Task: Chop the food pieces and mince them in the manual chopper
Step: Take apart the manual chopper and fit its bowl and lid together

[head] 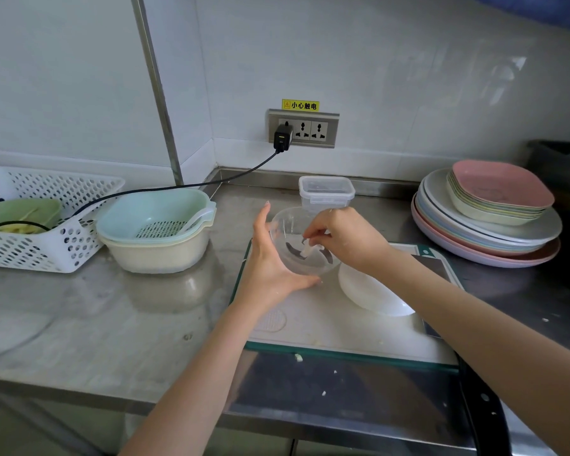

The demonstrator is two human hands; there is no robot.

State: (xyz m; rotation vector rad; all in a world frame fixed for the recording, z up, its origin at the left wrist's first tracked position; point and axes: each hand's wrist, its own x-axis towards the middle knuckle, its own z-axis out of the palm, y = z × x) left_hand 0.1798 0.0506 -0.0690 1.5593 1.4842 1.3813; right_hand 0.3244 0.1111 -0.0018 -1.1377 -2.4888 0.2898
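My left hand (pixel 270 258) cups the clear chopper bowl (pixel 290 225) from the left and tilts it above the white cutting board (pixel 326 320). Inside the bowl stands the blade shaft (pixel 305 251) with dark curved blades. My right hand (pixel 339 235) reaches into the bowl, and its fingertips pinch the top of the white shaft. The white chopper lid (pixel 372 294) lies on the board just right of the bowl. A knife with a black handle (pixel 484 406) rests at the board's right edge. A few small food bits (pixel 298 357) lie near the board's front edge.
A clear lidded container (pixel 326 192) stands behind the bowl. At left sit a mint colander in a cream basin (pixel 158 228) and a white perforated basket (pixel 46 225) holding a green dish. Stacked plates (pixel 487 218) are at right. A black charger cable (pixel 185 185) runs from the wall socket.
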